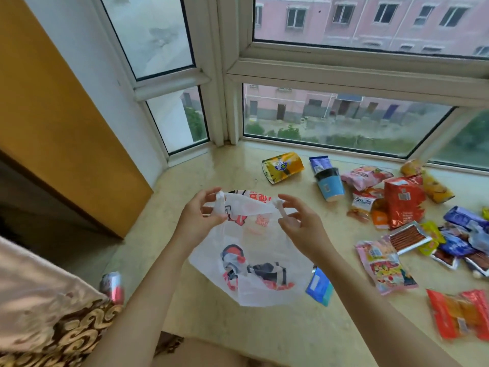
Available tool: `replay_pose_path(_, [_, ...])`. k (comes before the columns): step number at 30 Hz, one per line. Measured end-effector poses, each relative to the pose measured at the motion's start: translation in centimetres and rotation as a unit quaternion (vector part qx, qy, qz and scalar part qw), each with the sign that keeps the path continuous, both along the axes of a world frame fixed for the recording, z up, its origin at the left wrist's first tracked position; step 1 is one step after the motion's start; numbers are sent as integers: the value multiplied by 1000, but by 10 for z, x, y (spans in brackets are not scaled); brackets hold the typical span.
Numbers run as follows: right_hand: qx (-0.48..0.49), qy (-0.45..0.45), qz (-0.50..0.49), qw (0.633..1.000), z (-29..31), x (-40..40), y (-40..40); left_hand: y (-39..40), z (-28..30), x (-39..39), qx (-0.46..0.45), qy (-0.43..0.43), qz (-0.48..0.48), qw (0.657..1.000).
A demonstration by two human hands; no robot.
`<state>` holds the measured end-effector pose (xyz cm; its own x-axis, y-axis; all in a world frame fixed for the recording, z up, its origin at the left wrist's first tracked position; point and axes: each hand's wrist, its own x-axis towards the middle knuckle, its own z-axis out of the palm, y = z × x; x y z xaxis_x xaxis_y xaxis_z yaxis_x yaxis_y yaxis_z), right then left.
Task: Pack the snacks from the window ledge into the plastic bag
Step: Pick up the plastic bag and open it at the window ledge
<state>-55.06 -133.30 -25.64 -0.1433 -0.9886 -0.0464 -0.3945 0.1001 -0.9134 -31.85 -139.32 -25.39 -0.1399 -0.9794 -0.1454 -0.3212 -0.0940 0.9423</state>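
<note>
Hands both pinching handles of thin white printed plastic bag: left hand, right hand, held above beige stone window ledge. Opening step, likely. Next: spread mouth, reach right for scattered foil snack packets.

Soft daylight through the window; wide-angle edges bend.

A home, likely a bedroom bay window. A cream marble window ledge is framed by white-framed windows; pink apartment blocks are seen outside. A brown-and-gold patterned bedding fabric lies alongside.
</note>
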Motion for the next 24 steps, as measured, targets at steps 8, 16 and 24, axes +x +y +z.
replay_pose_path(8, [-16, 10, 14, 1000, -33, 4, -54, -34, -30, 4, 5, -4, 29, 1000])
replay_pose_path(16, [1, 31, 2, 1000, -64, -8, -75, -40, -57, -1, 12, 24, 87, 996])
replay_pose_path(24, [38, 57, 12, 998, -85, -18, -69, -31, -79, -5, 48, -21, 98, 994])
